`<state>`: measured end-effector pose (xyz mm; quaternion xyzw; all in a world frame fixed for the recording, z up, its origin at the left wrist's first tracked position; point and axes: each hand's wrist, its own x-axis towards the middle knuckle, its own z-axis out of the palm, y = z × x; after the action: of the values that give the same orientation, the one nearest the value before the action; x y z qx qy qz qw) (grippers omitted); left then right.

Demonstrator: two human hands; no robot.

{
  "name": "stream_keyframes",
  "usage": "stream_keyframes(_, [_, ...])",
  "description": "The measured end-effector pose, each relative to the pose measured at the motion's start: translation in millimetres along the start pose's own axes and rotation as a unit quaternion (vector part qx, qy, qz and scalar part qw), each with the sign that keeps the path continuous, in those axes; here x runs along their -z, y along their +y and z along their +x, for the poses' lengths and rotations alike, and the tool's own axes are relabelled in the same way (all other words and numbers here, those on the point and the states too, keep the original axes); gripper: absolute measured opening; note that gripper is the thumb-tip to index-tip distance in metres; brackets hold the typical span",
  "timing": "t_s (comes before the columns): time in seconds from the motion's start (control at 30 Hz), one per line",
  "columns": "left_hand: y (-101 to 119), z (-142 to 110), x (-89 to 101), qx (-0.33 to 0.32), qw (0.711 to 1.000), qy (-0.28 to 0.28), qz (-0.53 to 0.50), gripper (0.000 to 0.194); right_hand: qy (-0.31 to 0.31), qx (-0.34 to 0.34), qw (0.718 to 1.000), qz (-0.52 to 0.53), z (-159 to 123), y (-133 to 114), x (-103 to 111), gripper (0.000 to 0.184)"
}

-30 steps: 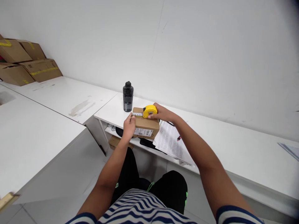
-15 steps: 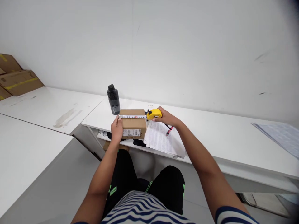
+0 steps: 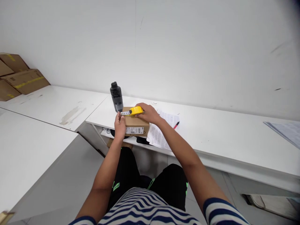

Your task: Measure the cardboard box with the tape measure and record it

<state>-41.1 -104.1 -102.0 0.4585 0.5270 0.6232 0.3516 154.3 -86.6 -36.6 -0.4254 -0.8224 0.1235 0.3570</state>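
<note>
A small cardboard box (image 3: 138, 122) with a white label on its front stands at the near edge of the white desk (image 3: 211, 131). My right hand (image 3: 148, 113) grips a yellow tape measure (image 3: 135, 110) lying on top of the box. Only a short length of tape sticks out to the left. My left hand (image 3: 120, 124) pinches the tape's end at the box's left top corner, with the palm against the box's left side.
A black bottle (image 3: 117, 97) stands just behind the box. Printed sheets (image 3: 159, 132) and a red pen (image 3: 176, 125) lie to the right of it. More papers (image 3: 284, 130) are at far right. Cardboard boxes (image 3: 18, 79) are stacked far left on another desk. Dark items sit on the shelf under the desk.
The tape has shortened: my right hand brought the yellow case left, from past the box's right edge onto its top. My left hand stays at the left corner.
</note>
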Motion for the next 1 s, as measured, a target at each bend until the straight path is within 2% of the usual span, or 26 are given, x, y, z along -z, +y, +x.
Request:
stream_keyframes(0.13, [1.9, -2.5, -7.3, 0.01, 1.0, 0.018, -0.016, 0.05, 0.014, 0.063, 0.992, -0.112, 5.3, -12.9, -16.6, 0.035])
stream_keyframes(0.3, [4.7, -8.4, -15.3, 0.012, 1.0, 0.027, 0.001, 0.043, 0.032, -0.002, 0.977, -0.211, -0.8, -7.1, -17.1, 0.045])
stream_keyframes(0.43, [5.4, -6.3, -18.1, -0.001, 0.999, 0.036, 0.003, 0.039, 0.019, -0.04, 0.978, -0.205, -5.3, -1.9, -10.6, 0.056])
stream_keyframes(0.57, [3.9, 4.2, -21.2, -0.019, 0.999, 0.049, 0.005, 0.04, -0.075, -0.018, 0.986, -0.148, -7.5, -8.8, -1.6, 0.067])
stream_keyframes(0.63, [2.0, 9.0, -22.5, -0.028, 0.998, 0.049, -0.001, 0.041, -0.079, -0.018, 0.988, -0.128, -13.8, -6.4, 7.7, 0.072])
stream_keyframes(0.73, [-2.7, 13.0, -23.2, -0.054, 0.997, 0.05, 0.002, 0.038, 0.043, -0.055, 0.981, -0.18, -40.6, 20.6, 32.1, 0.06])
stream_keyframes(0.77, [-4.5, 13.6, -23.3, -0.063, 0.997, 0.051, 0.006, 0.037, 0.09, -0.087, 0.969, -0.215, -54.3, 36.3, 42.1, 0.056])
stream_keyframes(0.8, [-6.3, 14.1, -23.4, -0.072, 0.996, 0.052, 0.01, 0.036, 0.11, -0.125, 0.954, -0.248, -69.6, 54.3, 52.0, 0.055])
stream_keyframes(0.83, [-8.0, 14.6, -23.6, -0.082, 0.995, 0.056, 0.014, 0.035, 0.106, -0.18, 0.939, -0.274, -85.5, 73.3, 61.0, 0.053])
stream_keyframes(0.9, [-10.3, 16.2, -25.0, -0.099, 0.992, 0.074, 0.021, 0.034, 0.052, -0.281, 0.907, -0.309, -115.6, 109.8, 74.0, 0.049])
stream_keyframes(1.0, [-11.1, 20.8, -29.1, -0.119, 0.987, 0.108, 0.031, 0.033, -0.012, -0.277, 0.918, -0.283, -145.7, 146.3, 78.2, 0.039])
